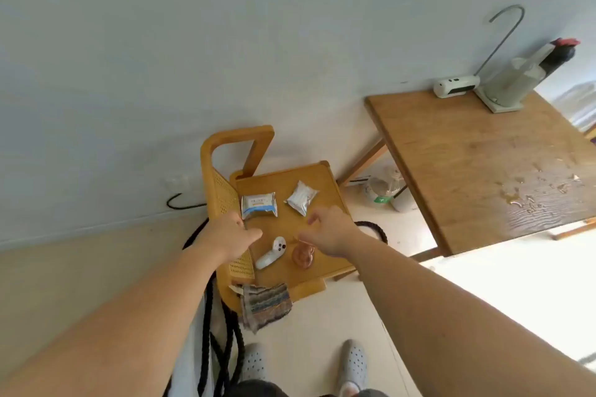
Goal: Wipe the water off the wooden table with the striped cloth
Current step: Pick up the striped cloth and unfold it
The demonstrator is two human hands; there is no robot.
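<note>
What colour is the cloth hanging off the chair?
The cloth has brown, blue and grey stripes, best seen in the head view.

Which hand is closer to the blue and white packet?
Left. The left hand is beside the blue and white packet, at its left end; the right hand hovers further right, below the silver packet.

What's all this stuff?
striped cloth: one, multicoloured, hanging off seat
wooden table: one, brown, right
water puddles: several, clear, on table
wooden cane chair: one, yellow, centre
printed packet: one, blue, on seat
foil packet: one, silver, on seat
handheld controller: one, white, on seat
round object: one, brown, on seat
box device: one, white, on table
stand appliance: one, grey, on table
thick cord: one, black, beside chair
holed shoes: two, grey, bottom
left hand grip: one, bare, by chair
right hand grip: one, bare, above seat
</note>
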